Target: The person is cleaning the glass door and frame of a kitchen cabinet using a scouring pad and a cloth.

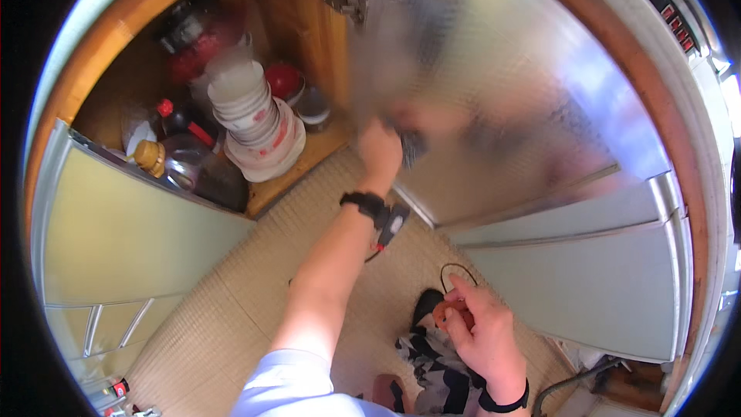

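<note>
My left hand [379, 150] reaches forward to the inner face of a shiny cabinet door [521, 87] that stands open. Its fingers are closed around a dark grey, mesh-like pad [412, 147], blurred and partly covered by the hand. The pad appears to touch the door near its lower edge. Blurry reflections show on the door's surface. Lower right, above the floor, my right hand [489, 327] grips a small round orange-brown object [454, 314] between thumb and fingers. What that object is cannot be told.
Inside the open cabinet, stacked white bowls [240, 95] rest on white plates [266, 156]. Beside them are a red-capped dark bottle [179, 121], a big jar with a tan cover [197, 168] and a red bowl [283, 80]. A dark hose [570, 379] runs low right.
</note>
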Demonstrator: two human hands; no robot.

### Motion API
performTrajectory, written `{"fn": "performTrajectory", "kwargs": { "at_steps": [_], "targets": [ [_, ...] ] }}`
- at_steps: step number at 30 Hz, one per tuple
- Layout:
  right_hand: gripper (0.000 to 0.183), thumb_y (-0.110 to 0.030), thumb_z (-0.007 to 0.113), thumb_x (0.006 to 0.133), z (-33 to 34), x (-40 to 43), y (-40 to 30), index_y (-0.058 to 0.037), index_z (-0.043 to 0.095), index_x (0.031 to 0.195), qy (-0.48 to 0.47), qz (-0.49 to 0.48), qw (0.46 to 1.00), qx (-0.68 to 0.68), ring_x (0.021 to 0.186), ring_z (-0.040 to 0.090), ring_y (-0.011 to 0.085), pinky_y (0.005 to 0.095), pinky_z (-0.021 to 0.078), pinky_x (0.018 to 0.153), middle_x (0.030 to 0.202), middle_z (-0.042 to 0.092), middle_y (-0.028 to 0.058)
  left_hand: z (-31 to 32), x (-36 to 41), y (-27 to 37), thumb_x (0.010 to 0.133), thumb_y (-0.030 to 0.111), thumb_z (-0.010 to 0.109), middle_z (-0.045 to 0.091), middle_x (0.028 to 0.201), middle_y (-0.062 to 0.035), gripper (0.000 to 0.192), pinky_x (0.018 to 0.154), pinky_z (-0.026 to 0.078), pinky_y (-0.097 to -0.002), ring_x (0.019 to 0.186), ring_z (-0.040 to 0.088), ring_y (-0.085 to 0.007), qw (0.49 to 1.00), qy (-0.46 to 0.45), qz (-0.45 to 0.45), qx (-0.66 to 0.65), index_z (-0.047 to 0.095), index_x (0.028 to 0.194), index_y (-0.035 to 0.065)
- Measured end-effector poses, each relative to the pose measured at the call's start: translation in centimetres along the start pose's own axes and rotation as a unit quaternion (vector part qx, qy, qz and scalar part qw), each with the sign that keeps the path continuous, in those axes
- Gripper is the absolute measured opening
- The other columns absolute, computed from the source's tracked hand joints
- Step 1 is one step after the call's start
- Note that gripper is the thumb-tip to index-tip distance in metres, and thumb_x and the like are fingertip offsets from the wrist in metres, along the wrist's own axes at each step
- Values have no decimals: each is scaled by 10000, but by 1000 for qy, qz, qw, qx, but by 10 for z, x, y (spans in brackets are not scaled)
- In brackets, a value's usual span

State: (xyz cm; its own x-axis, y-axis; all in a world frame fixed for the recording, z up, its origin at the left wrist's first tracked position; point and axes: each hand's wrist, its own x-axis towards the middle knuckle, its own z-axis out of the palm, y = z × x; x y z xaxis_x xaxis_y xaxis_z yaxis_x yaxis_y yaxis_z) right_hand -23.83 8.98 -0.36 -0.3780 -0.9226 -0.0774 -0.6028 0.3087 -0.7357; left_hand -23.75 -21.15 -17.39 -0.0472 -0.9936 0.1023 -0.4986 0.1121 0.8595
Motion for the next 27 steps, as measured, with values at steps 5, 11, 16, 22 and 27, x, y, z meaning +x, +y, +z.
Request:
{"fn": "performTrajectory", "kwargs": {
  "at_steps": [5,11,16,22,27],
  "targets": [
    [379,-24,615,791,1,4,12,-10,560,1166,1,7,1000,-13,760,643,308,364,524,688,862,633,152,-16,19,39,831,73,552,583,757,-247,117,662,447,-467,751,586,-430,978,145,129,-72,522,829,-40],
    [375,-20,604,792,-2,0,1,-6,562,1164,-2,-15,1000,-3,773,644,319,369,528,695,870,635,155,-30,24,40,826,80,544,585,762,-254,117,676,456,-462,754,588,-430,981,121,146,-43,538,837,-37],
    [372,-31,607,797,-1,9,3,-6,563,1165,-6,-6,1000,-29,790,647,318,366,530,718,887,641,159,-26,27,45,821,102,551,592,785,-262,138,680,454,-477,770,592,-434,982,139,91,-91,537,841,-34],
    [369,-46,606,804,4,0,8,-4,561,1167,-22,0,1000,-12,791,645,317,371,528,719,880,641,161,-37,12,66,828,83,542,574,745,-236,102,650,456,-460,737,572,-433,984,99,111,-97,519,823,-16],
    [374,-55,604,804,4,4,8,0,562,1171,-5,-31,999,-26,799,644,316,380,525,724,879,642,160,-59,6,132,827,88,547,579,795,-224,100,671,458,-448,766,572,-408,936,217,243,-137,520,867,1]
  ]
}}
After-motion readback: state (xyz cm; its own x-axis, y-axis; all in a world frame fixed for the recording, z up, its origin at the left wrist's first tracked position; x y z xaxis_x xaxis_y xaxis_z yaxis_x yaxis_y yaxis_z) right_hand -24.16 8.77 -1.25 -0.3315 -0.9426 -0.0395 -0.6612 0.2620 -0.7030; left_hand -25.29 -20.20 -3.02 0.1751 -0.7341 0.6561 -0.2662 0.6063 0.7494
